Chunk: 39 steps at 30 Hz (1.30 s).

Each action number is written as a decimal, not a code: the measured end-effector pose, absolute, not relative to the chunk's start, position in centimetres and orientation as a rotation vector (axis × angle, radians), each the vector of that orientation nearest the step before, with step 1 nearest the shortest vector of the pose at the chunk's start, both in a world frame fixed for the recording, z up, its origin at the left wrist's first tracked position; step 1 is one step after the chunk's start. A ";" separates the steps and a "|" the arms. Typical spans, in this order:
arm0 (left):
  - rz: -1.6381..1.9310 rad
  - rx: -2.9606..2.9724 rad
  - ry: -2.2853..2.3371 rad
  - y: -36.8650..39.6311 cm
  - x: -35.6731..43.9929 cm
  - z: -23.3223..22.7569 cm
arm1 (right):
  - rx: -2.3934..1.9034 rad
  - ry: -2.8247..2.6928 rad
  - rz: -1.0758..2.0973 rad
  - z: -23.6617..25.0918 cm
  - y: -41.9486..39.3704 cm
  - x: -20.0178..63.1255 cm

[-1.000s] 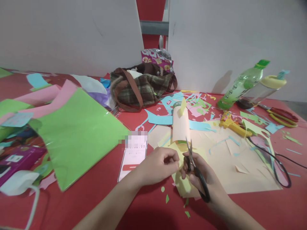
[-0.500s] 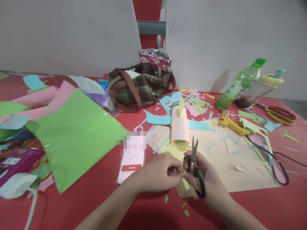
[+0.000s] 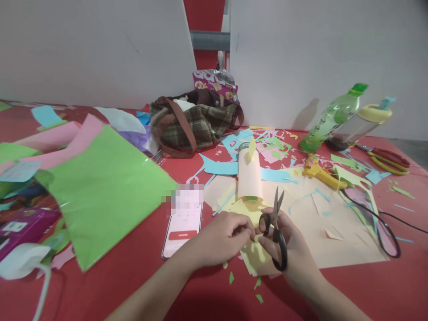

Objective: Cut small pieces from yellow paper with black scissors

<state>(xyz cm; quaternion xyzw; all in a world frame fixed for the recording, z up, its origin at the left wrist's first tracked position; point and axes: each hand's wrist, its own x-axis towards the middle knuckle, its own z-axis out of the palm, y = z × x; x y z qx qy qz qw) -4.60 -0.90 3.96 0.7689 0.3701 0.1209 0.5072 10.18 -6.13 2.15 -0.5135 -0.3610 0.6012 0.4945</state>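
My right hand (image 3: pixel 290 243) grips black-handled scissors (image 3: pixel 276 218), blades pointing up and slightly apart. A tiny pale yellow paper piece (image 3: pixel 257 238) shows at its thumb and fingertips. My left hand (image 3: pixel 230 234) is closed in a pinch, its fingertips close to that piece; whatever lies inside them is hidden. Beneath both hands is yellow paper (image 3: pixel 256 261). Just beyond stands a peach paper-wrapped cylinder (image 3: pixel 250 178) with a yellow paper tab (image 3: pixel 252 149) on its upper part, and a blue paper strip (image 3: pixel 220 167) extends from either side of it.
Left of my hands lie a phone (image 3: pixel 183 240) and a large green sheet (image 3: pixel 113 191). A plaid bag (image 3: pixel 207 122) sits behind. On the right are a yellow glue gun (image 3: pixel 323 175), its cable, a green bottle (image 3: pixel 334 118), a tilted cup (image 3: pixel 363 127), red-yellow scissors (image 3: pixel 388 161) and paper scraps.
My right hand and the scissors have shifted slightly right, with the blades leaning more to the right. The left hand has drawn a little left. A small pale scrap now shows below it.
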 end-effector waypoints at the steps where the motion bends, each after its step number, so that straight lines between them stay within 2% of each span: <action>1: 0.290 1.867 0.892 -0.9 -4.6 4.0 | -1.252 -0.875 1.447 2.1 -6.1 10.2; 27: 0.269 1.984 0.877 -1.1 -4.1 3.6 | -1.222 -0.898 1.399 1.8 -5.7 10.1; 39: 0.303 1.807 0.937 -1.0 -3.9 4.3 | -1.164 -0.782 1.447 2.4 -5.3 9.9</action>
